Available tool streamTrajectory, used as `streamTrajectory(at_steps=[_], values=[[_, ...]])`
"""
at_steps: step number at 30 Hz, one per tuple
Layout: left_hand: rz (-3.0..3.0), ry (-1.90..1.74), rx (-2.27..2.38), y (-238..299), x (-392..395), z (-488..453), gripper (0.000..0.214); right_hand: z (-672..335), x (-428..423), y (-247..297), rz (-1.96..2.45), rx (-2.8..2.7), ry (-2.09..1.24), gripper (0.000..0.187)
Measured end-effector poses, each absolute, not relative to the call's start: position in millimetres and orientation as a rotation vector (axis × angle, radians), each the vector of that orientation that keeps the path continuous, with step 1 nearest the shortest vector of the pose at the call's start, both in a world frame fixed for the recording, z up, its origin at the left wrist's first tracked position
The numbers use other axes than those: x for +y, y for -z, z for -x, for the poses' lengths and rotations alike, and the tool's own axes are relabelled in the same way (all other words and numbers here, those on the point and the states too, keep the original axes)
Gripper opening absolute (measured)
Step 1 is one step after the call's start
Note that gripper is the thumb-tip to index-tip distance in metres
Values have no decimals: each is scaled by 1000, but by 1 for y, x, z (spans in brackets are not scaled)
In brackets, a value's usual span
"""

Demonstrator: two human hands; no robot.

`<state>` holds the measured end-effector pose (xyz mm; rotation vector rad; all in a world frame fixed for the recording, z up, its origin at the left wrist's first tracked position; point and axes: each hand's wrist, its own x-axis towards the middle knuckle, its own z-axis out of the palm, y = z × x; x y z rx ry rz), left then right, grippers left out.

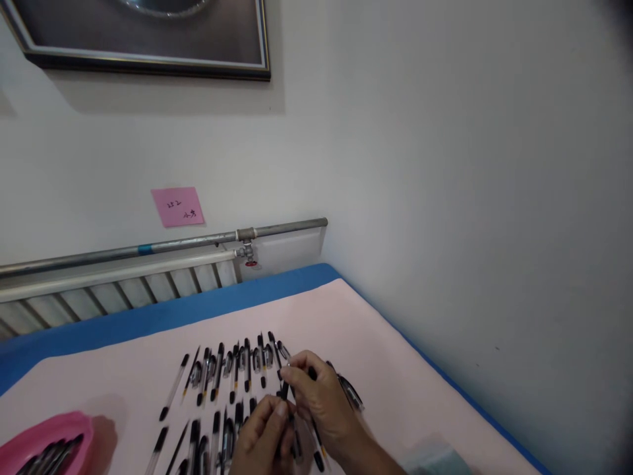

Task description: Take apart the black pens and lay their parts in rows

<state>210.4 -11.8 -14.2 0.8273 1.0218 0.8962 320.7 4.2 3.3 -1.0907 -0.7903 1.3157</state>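
Pen pieces everywhere, looks like roughly mid-job to me

So both hands are up close together over the spread, fingers curled in. The left hand [267, 429] is pinching a small dark pen piece [285, 390] from below, and the right hand [321, 399] has its fingertips at the upper end of it. Can't tell which part it is or whether it's fully joined to anything, fingers are in the way.

Just beyond them there's a row of loose bits on the pink-covered surface [316, 313]: clear barrels with black ends, like this barrel [175, 387], thin refills like this refill [192, 371], and clip caps like this cap [196, 375]. A second row sits nearer, partly behind the left hand and cut off by the bottom edge. Another cap [352, 394] lies to the right of the right hand.

Farther left is a pink dish [85, 425] with a bunch of dark pens [54, 455] in it. They're blurry, but I'd guess those are the complete ones, so some are probably done. Going by how many separate parts are lying out, I'd say there's plenty left, both rows' worth plus the piece in hand
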Motion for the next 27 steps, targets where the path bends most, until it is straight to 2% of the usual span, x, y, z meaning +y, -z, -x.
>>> streamTrajectory(at_steps=[6,13,21,27], values=[[-765,-861,998,17,-12,-210,55,-322,4,-7,992,-768,-1452,26],[-759,-925,964,19,-11,-212,50,-321,5,-2,1073,-765,-1350,27],[-705,-963,929,25,-12,-215,45,-339,15,-7,942,-604,-1283,25],[-737,-913,1007,18,-10,-211,51,-344,15,-7,1017,-677,-1248,22]])
